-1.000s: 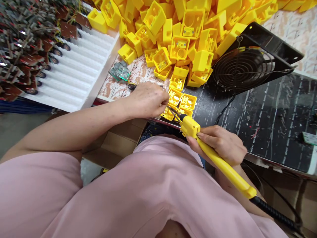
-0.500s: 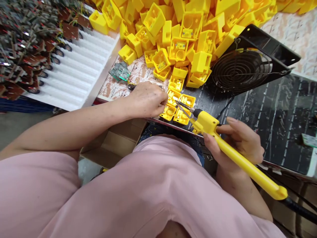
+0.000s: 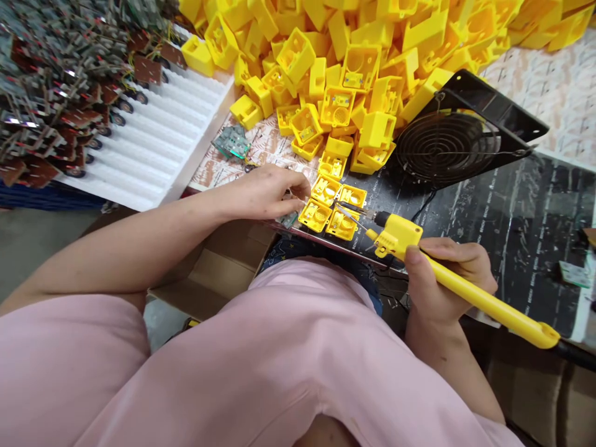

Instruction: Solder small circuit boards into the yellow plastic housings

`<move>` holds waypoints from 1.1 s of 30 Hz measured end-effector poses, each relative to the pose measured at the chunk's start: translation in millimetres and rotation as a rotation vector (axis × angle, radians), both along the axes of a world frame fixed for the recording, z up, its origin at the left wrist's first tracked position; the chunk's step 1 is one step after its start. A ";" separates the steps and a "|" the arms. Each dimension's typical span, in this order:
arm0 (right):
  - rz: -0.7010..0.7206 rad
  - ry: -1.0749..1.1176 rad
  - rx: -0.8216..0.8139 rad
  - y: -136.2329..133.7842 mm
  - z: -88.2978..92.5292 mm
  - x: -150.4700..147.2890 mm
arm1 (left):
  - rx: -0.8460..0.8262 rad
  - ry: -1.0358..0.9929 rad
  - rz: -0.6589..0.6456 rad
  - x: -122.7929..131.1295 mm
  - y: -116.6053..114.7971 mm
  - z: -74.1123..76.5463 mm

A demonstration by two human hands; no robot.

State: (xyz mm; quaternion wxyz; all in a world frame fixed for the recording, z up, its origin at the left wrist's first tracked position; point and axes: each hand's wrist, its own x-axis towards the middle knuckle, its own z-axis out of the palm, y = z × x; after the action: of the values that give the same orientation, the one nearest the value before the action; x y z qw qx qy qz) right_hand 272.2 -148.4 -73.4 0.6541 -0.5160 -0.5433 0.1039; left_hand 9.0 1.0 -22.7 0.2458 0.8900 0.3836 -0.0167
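My right hand [image 3: 449, 276] is wrapped around the handle of a yellow soldering iron [image 3: 484, 298] with a thin feed tube beside its tip. The metal tip points left, over a cluster of small open yellow plastic cases [image 3: 315, 215] at the table's front edge. Small parts sit inside these cases. My left hand [image 3: 272, 192] is at the left side of the cluster, fingers curled and thumb and forefinger nearly together; what they pinch, if anything, is too small to make out. A small green circuit board [image 3: 288, 218] lies partly under that hand.
A big heap of yellow cases [image 3: 298, 53] covers the back. A black fan [image 3: 449, 146] stands right of it on a black mat [image 3: 521, 230]. At left, a white ribbed foam tray [image 3: 158, 136] bears many circuit boards [image 3: 60, 93]. Another green board [image 3: 231, 143] lies behind my left hand.
The soldering iron has drawn back slightly to the right and down with my right hand. My left hand has shifted a little left, its fingers looser, off the cases. The view has tilted slightly.
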 end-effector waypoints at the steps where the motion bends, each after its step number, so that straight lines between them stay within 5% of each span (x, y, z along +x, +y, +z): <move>1: 0.008 0.016 0.008 1.3 0.1 0.0 | -0.038 -0.043 0.031 -3.5 1.6 -2.0; 7: -0.034 0.085 -0.052 2.1 -2.8 -0.4 | -0.052 -0.177 0.079 -6.3 3.7 -14.1; 12: -0.039 0.156 -0.174 -1.7 -4.4 2.6 | -0.106 -0.221 0.131 -4.8 0.9 -11.3; 20: -0.027 0.213 -0.153 0.1 -10.0 7.4 | -0.181 -0.195 0.125 -17.8 0.8 -8.4; 28: -0.038 0.265 -0.083 9.1 -12.8 10.8 | -0.079 -0.258 0.177 -14.6 -7.3 -16.7; 33: -0.018 0.210 -0.081 3.6 -8.8 6.3 | 0.033 -0.171 0.058 -10.5 -13.4 -14.1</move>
State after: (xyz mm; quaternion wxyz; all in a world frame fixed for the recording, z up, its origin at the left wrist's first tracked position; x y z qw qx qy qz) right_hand 278.5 -144.7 -82.2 0.6869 -0.5330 -0.4625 0.1735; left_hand -1.5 -12.4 -36.8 0.2633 0.8806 0.3871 0.0731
